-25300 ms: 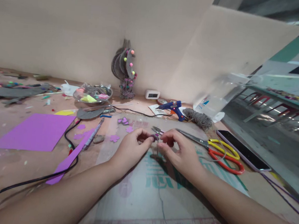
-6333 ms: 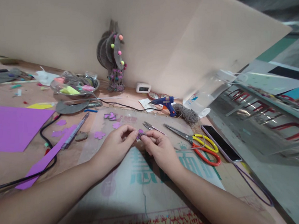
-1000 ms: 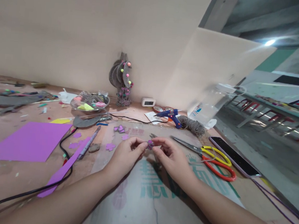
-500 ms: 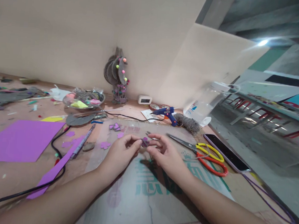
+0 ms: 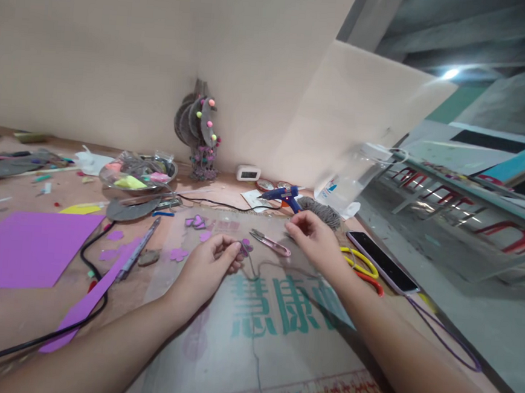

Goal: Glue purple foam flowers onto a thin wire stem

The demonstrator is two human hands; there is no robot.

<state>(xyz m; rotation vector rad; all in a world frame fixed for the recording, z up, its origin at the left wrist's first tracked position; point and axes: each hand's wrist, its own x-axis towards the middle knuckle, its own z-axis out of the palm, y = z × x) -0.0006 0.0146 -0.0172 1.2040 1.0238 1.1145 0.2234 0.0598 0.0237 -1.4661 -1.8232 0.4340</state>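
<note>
The left hand (image 5: 209, 265) pinches a small purple flower (image 5: 246, 247) with rounded petals between thumb and fingers, just left of the slim metal snips (image 5: 271, 244). A thin grey strand (image 5: 253, 272) bends from beside the flower across the front of the snips. Right of the snips, the right hand (image 5: 314, 240) has its fingertips bunched close; whether they grip anything, I cannot tell. Scissors (image 5: 361, 265) with smooth yellow and red loops lie farther right. Behind the snips are a blue glue gun (image 5: 284, 195) and ropy yarn (image 5: 321, 212); left of them, a flat petalled cutout (image 5: 178, 255).
</note>
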